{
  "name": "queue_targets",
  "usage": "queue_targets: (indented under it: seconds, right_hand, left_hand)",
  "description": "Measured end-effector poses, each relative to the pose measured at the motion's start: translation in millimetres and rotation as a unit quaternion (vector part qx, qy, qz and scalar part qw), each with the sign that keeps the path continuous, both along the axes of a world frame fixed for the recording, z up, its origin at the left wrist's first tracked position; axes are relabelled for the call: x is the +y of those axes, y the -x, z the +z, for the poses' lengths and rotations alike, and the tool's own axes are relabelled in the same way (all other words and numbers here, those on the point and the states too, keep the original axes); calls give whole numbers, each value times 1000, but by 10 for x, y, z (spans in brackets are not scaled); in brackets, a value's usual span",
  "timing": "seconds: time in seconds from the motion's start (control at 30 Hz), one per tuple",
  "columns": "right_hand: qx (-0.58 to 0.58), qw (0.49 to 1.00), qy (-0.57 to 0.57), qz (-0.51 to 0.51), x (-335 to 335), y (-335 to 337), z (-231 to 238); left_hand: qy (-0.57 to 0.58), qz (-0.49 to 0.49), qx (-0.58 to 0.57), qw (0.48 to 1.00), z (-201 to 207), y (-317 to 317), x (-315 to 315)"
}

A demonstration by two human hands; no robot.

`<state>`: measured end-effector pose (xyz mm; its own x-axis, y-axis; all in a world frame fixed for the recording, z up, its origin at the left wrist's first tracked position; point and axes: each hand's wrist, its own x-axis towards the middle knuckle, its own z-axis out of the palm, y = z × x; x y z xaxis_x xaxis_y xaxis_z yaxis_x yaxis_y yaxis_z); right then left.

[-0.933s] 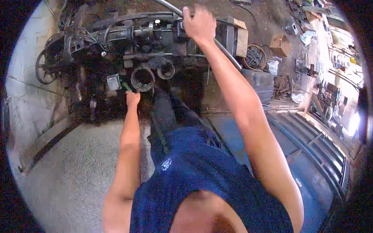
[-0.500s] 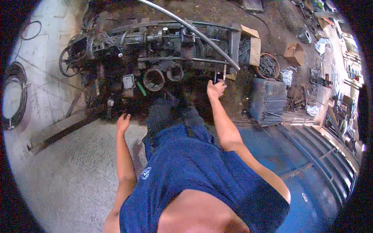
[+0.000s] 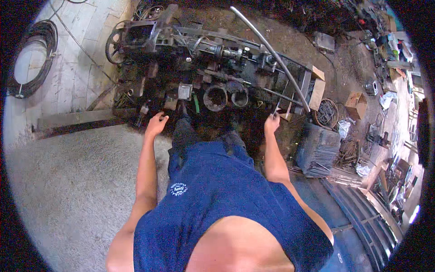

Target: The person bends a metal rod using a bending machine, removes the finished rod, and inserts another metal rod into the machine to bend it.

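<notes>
Right hand (image 3: 272,122) perhaps grips thin rod (image 3: 277,107) (blurred).

Head camera looks steeply down — machine (image 3: 213,77) ahead, fairly near.

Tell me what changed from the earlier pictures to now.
The right hand let go of the long curved pipe and dropped to hip height. The left hand pulled back from the green-handled tool and hangs open. The dark machine and stack of metal strips stayed put.
</notes>
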<state>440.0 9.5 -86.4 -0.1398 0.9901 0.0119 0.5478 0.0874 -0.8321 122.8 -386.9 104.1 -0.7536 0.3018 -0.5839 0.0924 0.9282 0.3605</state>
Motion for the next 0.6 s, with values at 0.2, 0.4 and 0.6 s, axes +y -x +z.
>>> queue_targets:
  seconds: [0.2,0.4,0.6]
  right_hand:
    - [-32,996,88,6,-690,-381,279]
    - [0,961,227,-161,-1838,-331,904]
    - [132,951,138,-244,-2640,822,2217]
  left_hand:
    - [-68,-41,-49,996,-236,722,-370]
    - [-111,-123,44,985,-426,1631,-799]
    - [-245,-112,95,958,-161,2667,-1061]
